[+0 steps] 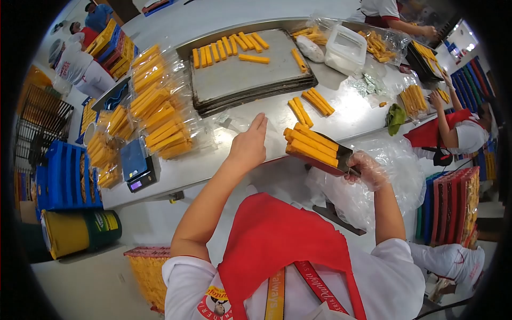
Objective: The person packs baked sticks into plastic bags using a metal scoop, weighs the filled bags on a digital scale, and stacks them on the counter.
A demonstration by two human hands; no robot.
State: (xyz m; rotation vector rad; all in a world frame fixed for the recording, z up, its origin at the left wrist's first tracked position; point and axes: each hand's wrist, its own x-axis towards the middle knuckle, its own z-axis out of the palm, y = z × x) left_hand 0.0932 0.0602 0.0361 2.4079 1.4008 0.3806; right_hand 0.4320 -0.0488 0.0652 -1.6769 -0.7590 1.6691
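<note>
My right hand (369,169), in a clear plastic glove, grips a dark metal scoop (345,156) loaded with several yellow breadsticks (314,145). The scoop is held just over the table's near edge. To its left, my bare left hand (249,143) reaches over the edge with fingers stretched out and nothing visible in it. Two small groups of breadsticks, one (300,112) and another (318,101), lie on the metal table beyond the scoop. Farther back, a stack of baking trays (240,72) carries more loose breadsticks.
Bagged breadsticks (160,114) are piled at left beside a digital scale (135,162). A white plastic tub (345,49) stands at the back. Clear plastic bags (392,186) hang near my right arm. A co-worker (453,130) handles breadsticks at right; blue crates (66,176) stand left.
</note>
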